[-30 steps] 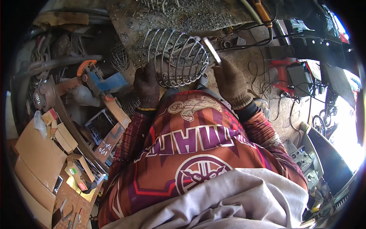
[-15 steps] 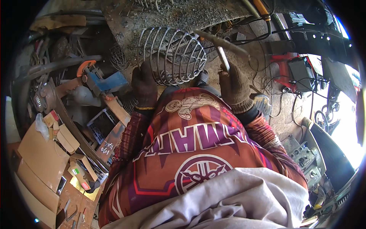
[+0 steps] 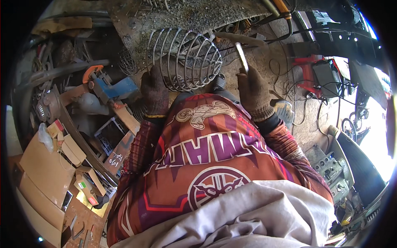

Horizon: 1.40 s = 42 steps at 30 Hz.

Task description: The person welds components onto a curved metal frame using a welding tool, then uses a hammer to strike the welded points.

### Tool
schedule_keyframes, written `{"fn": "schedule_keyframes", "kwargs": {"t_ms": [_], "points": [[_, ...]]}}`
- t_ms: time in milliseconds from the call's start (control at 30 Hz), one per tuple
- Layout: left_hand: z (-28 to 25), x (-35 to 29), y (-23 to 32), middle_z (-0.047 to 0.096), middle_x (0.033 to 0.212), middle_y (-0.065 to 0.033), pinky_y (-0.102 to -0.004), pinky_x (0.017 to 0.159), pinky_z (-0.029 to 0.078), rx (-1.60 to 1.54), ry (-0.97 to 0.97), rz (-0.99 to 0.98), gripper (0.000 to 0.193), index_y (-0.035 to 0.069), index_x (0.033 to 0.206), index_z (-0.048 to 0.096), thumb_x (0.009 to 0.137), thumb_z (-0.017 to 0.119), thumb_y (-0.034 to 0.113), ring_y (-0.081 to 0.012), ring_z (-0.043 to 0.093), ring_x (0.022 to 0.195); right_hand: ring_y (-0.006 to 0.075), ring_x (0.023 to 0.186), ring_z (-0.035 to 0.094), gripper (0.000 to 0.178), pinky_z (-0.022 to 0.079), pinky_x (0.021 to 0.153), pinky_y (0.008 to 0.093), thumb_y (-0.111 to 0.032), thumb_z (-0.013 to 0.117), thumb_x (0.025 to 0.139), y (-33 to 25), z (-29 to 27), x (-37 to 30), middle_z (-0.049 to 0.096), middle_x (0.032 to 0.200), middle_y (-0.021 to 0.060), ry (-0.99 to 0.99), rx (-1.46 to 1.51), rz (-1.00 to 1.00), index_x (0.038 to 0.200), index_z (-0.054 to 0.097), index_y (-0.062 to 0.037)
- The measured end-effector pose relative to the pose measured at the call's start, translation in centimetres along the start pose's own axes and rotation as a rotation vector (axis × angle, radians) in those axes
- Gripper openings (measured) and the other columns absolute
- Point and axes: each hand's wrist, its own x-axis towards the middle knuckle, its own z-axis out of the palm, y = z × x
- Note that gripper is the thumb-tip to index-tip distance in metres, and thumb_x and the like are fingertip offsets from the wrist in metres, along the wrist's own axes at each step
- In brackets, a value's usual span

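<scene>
In front of my torso is a rounded cage of bent metal rods [image 3: 187,62], its ribs curving round toward the right end. My left hand [image 3: 155,93], in a dark knitted glove, is closed on the cage's left edge; the cage partly hides its fingers. My right hand [image 3: 254,93], in a brown knitted glove, is wrapped round the pale metal handle of a chipping hammer [image 3: 241,56]. The long narrow hammer head lies crosswise above the hand. Its left tip is at the cage's upper right side; whether it touches the rods I cannot tell.
A gritty metal tabletop [image 3: 198,16] lies beyond the cage. At left are a blue and orange clamp-like tool [image 3: 111,88] and cardboard boxes [image 3: 41,165]. A red and grey machine [image 3: 320,76] stands at right, with loose cables [image 3: 285,84] across the floor.
The hammer head has swung from a slant to nearly level, its right end rising. The cage and my left hand have shifted very slightly left; both hands keep their hold.
</scene>
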Motion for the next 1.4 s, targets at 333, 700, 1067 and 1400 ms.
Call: {"fn": "schedule_keyframes", "kwargs": {"t_ms": [333,700,1067,1400], "points": [[0.7,0.0,-1.0,0.062,0.108,-0.0181,-0.0377,0.091,0.042,-0.160,-0.009,0.015,0.049,-0.005,0.114,0.057,0.103,0.042,0.040,-0.0301,0.058,0.103,0.0414,0.080,0.063,0.021,0.049,0.070,0.0472,-0.023,0.053,0.095,-0.2,0.5,-0.5,0.064,0.081,0.0191,-0.038,0.040,0.041,0.105,0.058,-0.0048],[-0.4,0.3,-4.7,0.058,0.099,-0.0225,-0.0457,0.080,0.047,0.449,0.325,0.717,0.030,-0.004,0.116,0.056,0.093,0.056,0.015,-0.0369,0.058,0.094,0.0289,0.065,0.061,0.019,0.047,0.059,0.0379,-0.021,0.056,0.094,3.2,0.7,0.4,0.061,0.072,0.0144,0.115,0.230,0.065,0.101,0.061,-0.0041],[-5.3,0.8,0.7,0.050,0.124,-0.0215,-0.0422,0.097,0.043,0.536,0.489,0.551,0.057,-0.001,0.131,0.042,0.084,0.067,0.020,-0.0350,0.051,0.117,0.0259,0.060,0.060,0.022,0.046,0.057,0.0376,-0.025,0.057,0.096,2.8,-0.1,2.1,0.059,0.067,0.0121,0.161,0.338,0.048,0.099,0.061,-0.0039],[-2.6,1.6,-2.2,0.062,0.113,-0.0159,-0.0370,0.087,0.047,-0.087,0.293,0.209,0.037,-0.004,0.117,0.055,0.097,0.054,0.028,-0.0280,0.061,0.099,0.0304,0.064,0.062,0.022,0.046,0.058,0.0404,-0.026,0.059,0.094,2.6,0.8,1.6,0.060,0.071,0.0138,-0.006,0.273,0.041,0.100,0.060,-0.0050]]}}
